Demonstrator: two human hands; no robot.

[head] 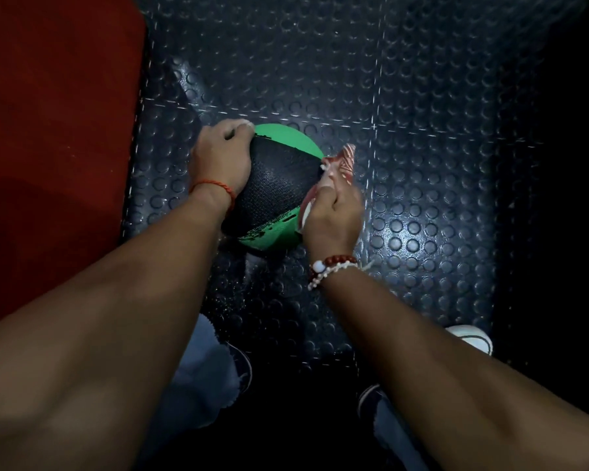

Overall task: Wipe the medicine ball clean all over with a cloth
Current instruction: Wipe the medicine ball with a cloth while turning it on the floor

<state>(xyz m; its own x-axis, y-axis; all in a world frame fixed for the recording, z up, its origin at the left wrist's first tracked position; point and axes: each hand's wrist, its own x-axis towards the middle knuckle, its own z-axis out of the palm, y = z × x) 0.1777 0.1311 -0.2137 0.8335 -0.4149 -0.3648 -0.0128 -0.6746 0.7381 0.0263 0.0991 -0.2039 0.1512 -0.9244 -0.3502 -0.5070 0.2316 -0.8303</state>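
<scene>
A black and green medicine ball [276, 185] sits on the dark studded rubber floor [422, 164]. My left hand [221, 158] lies against the ball's left side, its fingers curled over the upper left edge. My right hand [334, 212] grips a red and white striped cloth [340, 164] and holds it against the ball's right side. Part of the cloth sticks out above my fingers; the rest is hidden in my hand.
A red mat or pad [55, 130] covers the floor to the left of the ball. My legs and dark shoes [242, 368] are below the ball. A white shoe tip [473, 338] shows at the lower right. The right edge of the view is dark.
</scene>
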